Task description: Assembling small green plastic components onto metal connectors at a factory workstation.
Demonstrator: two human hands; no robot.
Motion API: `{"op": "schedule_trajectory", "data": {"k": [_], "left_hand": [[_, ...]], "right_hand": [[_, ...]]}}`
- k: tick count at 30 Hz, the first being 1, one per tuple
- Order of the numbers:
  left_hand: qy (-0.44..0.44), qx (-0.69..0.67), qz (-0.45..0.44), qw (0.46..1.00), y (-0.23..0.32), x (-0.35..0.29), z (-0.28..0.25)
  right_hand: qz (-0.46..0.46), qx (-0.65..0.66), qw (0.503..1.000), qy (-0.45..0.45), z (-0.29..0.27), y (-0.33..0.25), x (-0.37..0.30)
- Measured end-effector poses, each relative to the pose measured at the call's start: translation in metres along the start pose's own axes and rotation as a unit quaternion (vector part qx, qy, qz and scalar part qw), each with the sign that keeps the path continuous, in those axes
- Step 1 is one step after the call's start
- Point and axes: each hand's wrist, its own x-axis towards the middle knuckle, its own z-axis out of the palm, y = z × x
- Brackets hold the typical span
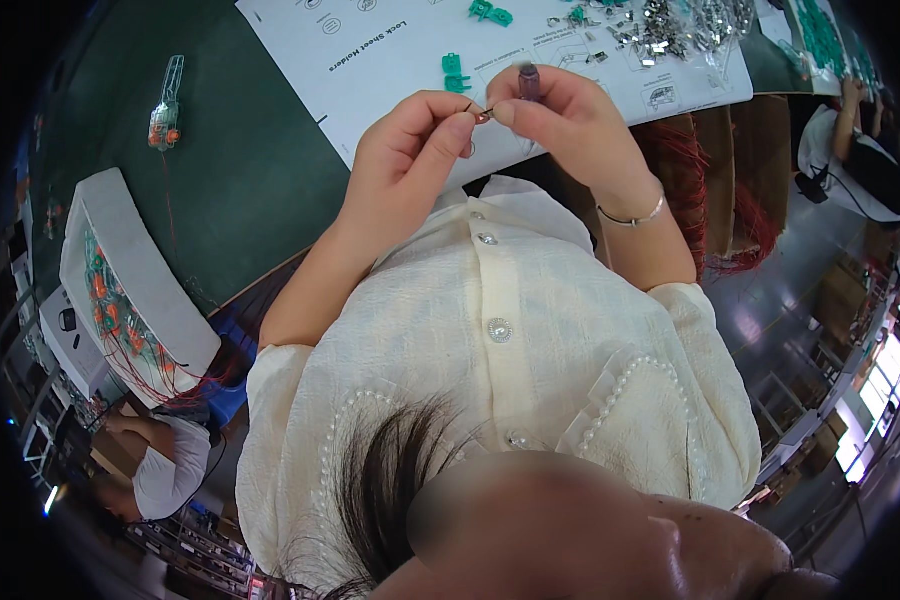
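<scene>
My left hand point(410, 150) is closed in a pinch, thumb against forefinger, on a tiny copper-coloured piece point(483, 118) too small to name. Facing it, my right hand point(570, 125) is closed around a small tool with a purple see-through handle point(528, 84); a thin dark end shows between the fingertips of both hands. The fingertips nearly meet above a white printed sheet point(300, 60). Just beyond my left hand lies a green plastic clip point(455, 73), and another green clip point(490, 12) rests farther off.
Shiny metal parts point(660, 35) are heaped at the far right of the sheet. A clear-and-orange assembly point(165, 125) with a red wire lies on the green table point(240, 130). At left stands a white box point(145, 240) of similar pieces. Red wire bundles point(675, 160) hang at right. Other people sit nearby.
</scene>
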Motion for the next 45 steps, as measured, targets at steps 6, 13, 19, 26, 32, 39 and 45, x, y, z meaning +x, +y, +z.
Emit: {"op": "schedule_trajectory", "data": {"k": [6,13,19,26,32,39,45], "left_hand": [[-0.001,0.030,0.017,0.999,-0.004,-0.002,0.003],[-0.018,0.099,0.038,0.994,-0.002,-0.001,-0.001],[-0.016,0.104,0.032,0.994,0.000,-0.003,-0.001],[-0.002,0.032,0.014,0.999,0.006,-0.004,0.003],[-0.016,0.106,0.035,0.994,0.004,-0.004,-0.003],[0.020,0.189,0.045,0.981,0.003,-0.003,0.001],[0.038,0.186,0.082,0.978,-0.006,-0.004,0.001]], "right_hand": [[-0.185,-0.316,0.930,0.043,0.009,-0.020,-0.011],[0.014,0.013,0.998,-0.065,-0.005,-0.012,-0.005],[0.017,0.051,0.994,-0.097,-0.008,-0.009,0.000],[-0.005,0.047,0.995,-0.093,-0.008,-0.010,-0.002],[-0.019,-0.001,0.999,-0.050,-0.003,-0.008,-0.003],[-0.140,-0.218,0.965,0.031,0.008,-0.020,-0.010],[-0.109,-0.178,0.978,0.002,0.006,-0.016,-0.012]]}}
